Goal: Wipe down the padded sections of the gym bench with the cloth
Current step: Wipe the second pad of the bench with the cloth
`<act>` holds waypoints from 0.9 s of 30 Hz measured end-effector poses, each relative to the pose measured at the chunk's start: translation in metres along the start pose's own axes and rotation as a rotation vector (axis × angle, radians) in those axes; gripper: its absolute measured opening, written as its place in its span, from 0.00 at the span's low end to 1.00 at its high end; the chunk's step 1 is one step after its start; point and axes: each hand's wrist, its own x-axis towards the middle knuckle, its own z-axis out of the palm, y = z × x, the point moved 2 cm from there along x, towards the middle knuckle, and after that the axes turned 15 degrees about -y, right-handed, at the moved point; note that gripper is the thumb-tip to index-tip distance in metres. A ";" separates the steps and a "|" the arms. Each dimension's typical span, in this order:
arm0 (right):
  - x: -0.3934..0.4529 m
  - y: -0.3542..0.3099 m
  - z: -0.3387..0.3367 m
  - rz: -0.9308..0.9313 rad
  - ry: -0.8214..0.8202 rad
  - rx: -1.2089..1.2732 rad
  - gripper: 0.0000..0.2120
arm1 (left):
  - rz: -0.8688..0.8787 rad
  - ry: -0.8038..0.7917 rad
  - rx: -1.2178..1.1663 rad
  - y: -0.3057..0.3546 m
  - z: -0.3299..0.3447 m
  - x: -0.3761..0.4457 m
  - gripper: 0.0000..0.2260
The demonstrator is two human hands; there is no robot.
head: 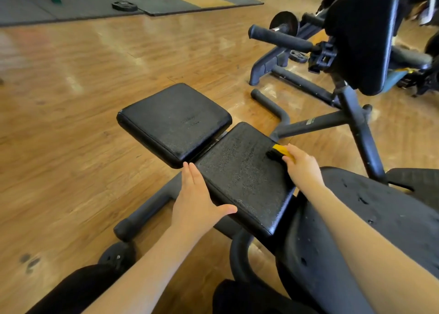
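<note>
At the centre of the frame the near pad [242, 183] of the gym bench lay between the person's two hands. The right hand [303, 168], at the pad's right edge, pressed down on the cloth [279, 152], a yellow and black bundle that showed just past the fingers; how tightly those fingers curled over it could not be told, though they seemed to bear on it from above, probably to sweep it across the padding. The left hand [198, 196] lay flat and open against the pad's left edge, fingers straight and thumb spread onto the top, holding nothing, most likely to brace the body during the wipe. Fine droplets or wet streaks marked the near pad, suggesting it was mid-wipe. Beyond it, toward the upper left, the far pad [174, 123] sat apart across a narrow gap and looked drier. A large curved pad [370, 218] filled the lower right beneath the right forearm. An upright pad [361, 35] on another machine stood at the upper right, its handle bar [280, 37] jutting leftward. Nothing blocked the near pad itself; wooden floor [71, 99] surrounded the bench.
</note>
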 end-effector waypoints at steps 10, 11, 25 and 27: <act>-0.037 -0.033 0.085 -0.198 -0.155 0.056 0.18 | -0.145 0.043 0.008 -0.044 -0.007 0.016 0.58; -0.045 -0.041 0.092 -0.235 -0.187 0.054 0.20 | -0.155 0.044 0.016 -0.046 -0.010 0.017 0.58; -0.037 0.004 0.038 -0.096 -0.109 0.066 0.19 | 0.038 -0.036 0.082 -0.016 0.003 0.004 0.53; -0.019 0.013 0.022 -0.010 -0.065 0.055 0.19 | 0.062 -0.058 0.063 -0.008 0.004 0.002 0.54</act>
